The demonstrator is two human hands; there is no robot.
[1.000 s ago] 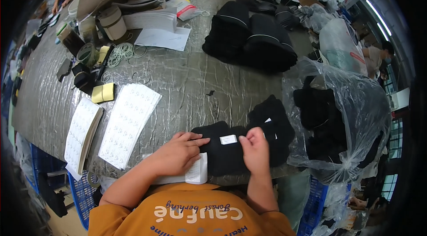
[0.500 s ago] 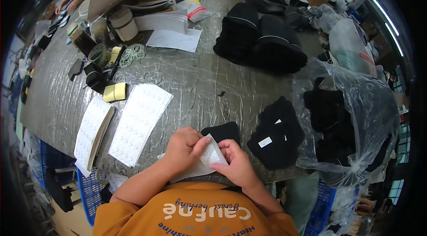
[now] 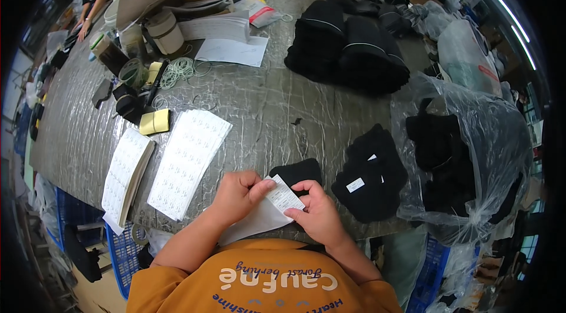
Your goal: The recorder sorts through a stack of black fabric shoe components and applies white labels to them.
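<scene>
Close to my body, both hands grip a white sheet of printed labels (image 3: 284, 195), bent so that its printed corner stands up between them. My left hand (image 3: 240, 195) pinches the sheet's upper left edge between thumb and fingers. Its right edge is in the closed thumb and fingers of my right hand (image 3: 316, 211). The plain part of the sheet hangs below toward my shirt. Just beyond my hands lies a black fabric piece (image 3: 300, 169), partly hidden by the sheet. To the right, several similar black fabric pieces (image 3: 372, 201) overlap, with small white labels on them.
On the left lie two stacks of label sheets (image 3: 188, 162) (image 3: 125, 174) and a yellow pad (image 3: 154, 122). Jars (image 3: 164, 34) and string (image 3: 177, 72) stand farther back. Bundled black fabric (image 3: 348, 53) and a clear plastic bag (image 3: 498, 136) occupy the right. Two people work across the table.
The sheet has turned so that more of its printed side shows between my hands. My grip stays on it. The person at far left has leaned farther into view.
</scene>
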